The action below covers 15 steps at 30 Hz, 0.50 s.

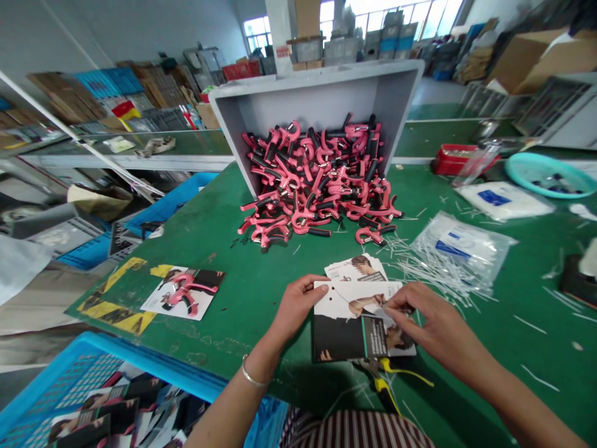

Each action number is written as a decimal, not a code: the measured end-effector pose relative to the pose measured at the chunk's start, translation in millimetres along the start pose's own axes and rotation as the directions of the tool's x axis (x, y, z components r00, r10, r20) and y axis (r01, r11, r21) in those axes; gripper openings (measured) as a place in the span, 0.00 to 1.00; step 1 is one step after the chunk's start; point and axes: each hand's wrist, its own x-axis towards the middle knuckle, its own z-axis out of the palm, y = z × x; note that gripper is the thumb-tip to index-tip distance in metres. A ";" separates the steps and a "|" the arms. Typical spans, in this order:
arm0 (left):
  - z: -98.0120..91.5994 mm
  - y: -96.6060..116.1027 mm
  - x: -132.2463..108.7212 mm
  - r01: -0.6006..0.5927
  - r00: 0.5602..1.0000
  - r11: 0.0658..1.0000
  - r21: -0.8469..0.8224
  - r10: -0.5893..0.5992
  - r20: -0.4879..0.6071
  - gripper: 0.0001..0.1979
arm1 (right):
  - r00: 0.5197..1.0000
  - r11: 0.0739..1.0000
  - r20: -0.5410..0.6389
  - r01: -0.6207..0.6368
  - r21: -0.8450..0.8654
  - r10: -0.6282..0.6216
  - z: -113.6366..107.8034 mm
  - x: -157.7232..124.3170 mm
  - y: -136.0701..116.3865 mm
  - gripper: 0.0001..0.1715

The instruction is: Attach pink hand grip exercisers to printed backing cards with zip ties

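Observation:
My left hand [298, 305] grips a printed backing card [338, 339] by its upper left corner, thumb on the front near two punched holes. At the card's right side, my right hand [426, 317] pinches what looks like a thin white cable tie; a fine line runs from near the holes toward these fingertips. More printed cards [357, 267] lie just behind the held one. Yellow-handled pliers [385, 376] rest on the table below it. Off to the left, a pink and black hand grip strengthener [189, 292] lies on its own card [153, 302].
A grey bin [317, 78] on its side spills many hand grips [317, 180] onto the green table [261, 274]. Loose cable ties [431, 270] and plastic bags [466, 239] lie right. A blue basket [88, 345] with carded items stands lower left. A turquoise tray [550, 162] sits back right.

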 end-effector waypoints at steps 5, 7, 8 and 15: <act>-2.3 3.1 0.4 -0.017 1.000 0.999 0.032 0.018 -0.013 0.16 | 0.999 1.000 0.041 0.000 0.004 0.000 -3.0 -1.5 0.2 0.07; -2.4 4.6 0.9 -0.026 1.000 0.998 0.050 0.026 -0.007 0.16 | 0.999 1.000 0.048 -0.020 0.016 0.020 -4.3 -2.2 0.3 0.07; -2.3 5.4 1.0 -0.035 0.999 0.998 0.061 0.035 -0.002 0.16 | 0.998 0.999 0.051 -0.037 0.028 0.036 -4.8 -2.0 0.1 0.07; 2.6 16.6 -1.1 -0.134 0.991 0.970 0.203 0.126 0.052 0.14 | 0.992 0.990 -0.086 -0.082 0.112 0.092 -10.9 16.1 -17.3 0.06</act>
